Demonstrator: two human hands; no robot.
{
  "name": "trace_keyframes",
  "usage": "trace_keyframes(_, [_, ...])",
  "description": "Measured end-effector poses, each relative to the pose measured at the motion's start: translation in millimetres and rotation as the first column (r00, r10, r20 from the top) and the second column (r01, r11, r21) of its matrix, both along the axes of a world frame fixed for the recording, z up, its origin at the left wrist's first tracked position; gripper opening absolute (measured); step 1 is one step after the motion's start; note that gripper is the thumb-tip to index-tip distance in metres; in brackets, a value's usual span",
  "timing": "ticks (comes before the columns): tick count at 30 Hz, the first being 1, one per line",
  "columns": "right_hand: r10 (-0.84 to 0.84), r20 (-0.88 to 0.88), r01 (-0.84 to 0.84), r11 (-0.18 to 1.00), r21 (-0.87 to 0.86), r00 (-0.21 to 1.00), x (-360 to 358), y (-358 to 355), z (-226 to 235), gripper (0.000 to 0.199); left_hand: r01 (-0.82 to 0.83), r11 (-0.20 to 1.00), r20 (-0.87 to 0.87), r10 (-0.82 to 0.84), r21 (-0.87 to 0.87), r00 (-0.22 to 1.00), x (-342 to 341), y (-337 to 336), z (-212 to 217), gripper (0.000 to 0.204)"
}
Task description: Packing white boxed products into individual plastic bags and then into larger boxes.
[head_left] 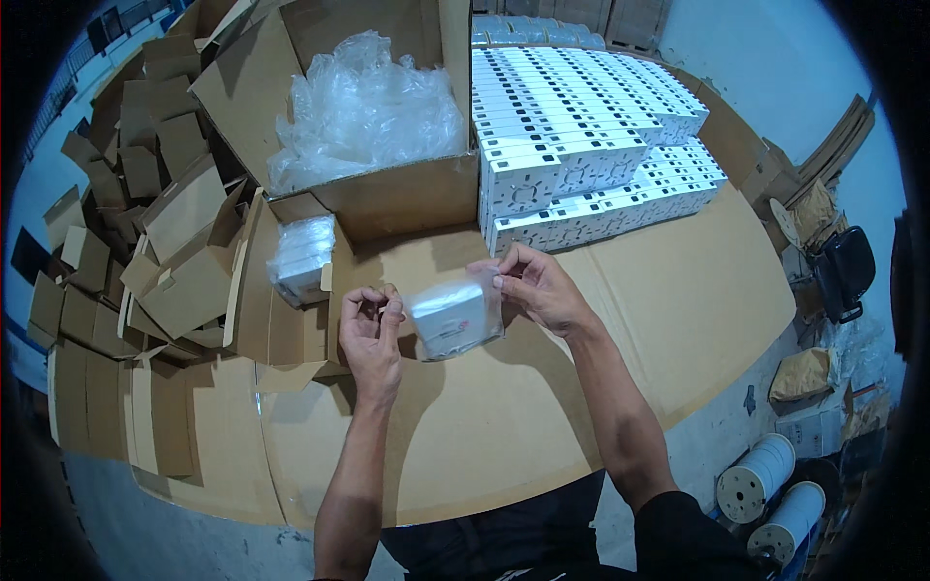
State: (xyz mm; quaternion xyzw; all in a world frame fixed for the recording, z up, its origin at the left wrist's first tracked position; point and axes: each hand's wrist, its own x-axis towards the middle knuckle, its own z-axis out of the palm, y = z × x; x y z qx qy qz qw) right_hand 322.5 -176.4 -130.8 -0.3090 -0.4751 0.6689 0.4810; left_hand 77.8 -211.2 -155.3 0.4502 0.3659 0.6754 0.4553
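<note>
In front of my body hangs a clear plastic bag (484,290) with a flat white box (450,318) inside it. My right hand (542,290) pinches the bag's upper right corner between thumb and fingers. To the left of the bag is my left hand (373,329), its thumb pressed against curled fingertips. Whatever those fingertips pinch is too small to make out, and a narrow gap shows between them and the bag. An open cardboard carton (281,334) stands left of my left hand, with several bagged white boxes (303,254) stacked at its far end.
A large open carton (407,198) full of clear plastic bags (373,116) stands ahead. White boxes (572,174) are stacked in rows at the far right. Open brown cartons (189,281) crowd the left side. Cable spools (760,479) stand on the floor at right.
</note>
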Motion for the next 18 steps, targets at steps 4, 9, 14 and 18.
trace_keyframes(4, [0.046,-0.029,-0.046,0.999,-0.008,0.999,6,4,-11,0.011,-0.008,0.998,0.059,0.004,0.061,0.998,5,-1,8,0.018])
trace_keyframes(9, [0.036,-0.146,-0.041,0.999,-0.031,0.989,-4,-9,-18,0.011,0.001,0.998,0.269,-0.02,0.069,0.963,10,1,5,0.016])
trace_keyframes(14, [-0.03,-0.181,0.021,0.998,-0.053,0.983,-15,-15,-25,0.021,0.087,0.995,0.519,-0.045,-0.056,0.854,11,6,-7,0.017])
trace_keyframes(18, [-0.012,0.111,0.015,1.0,-0.022,0.994,-25,-30,5,0.047,0.13,0.988,0.554,-0.064,-0.08,0.83,5,6,-12,0.017])
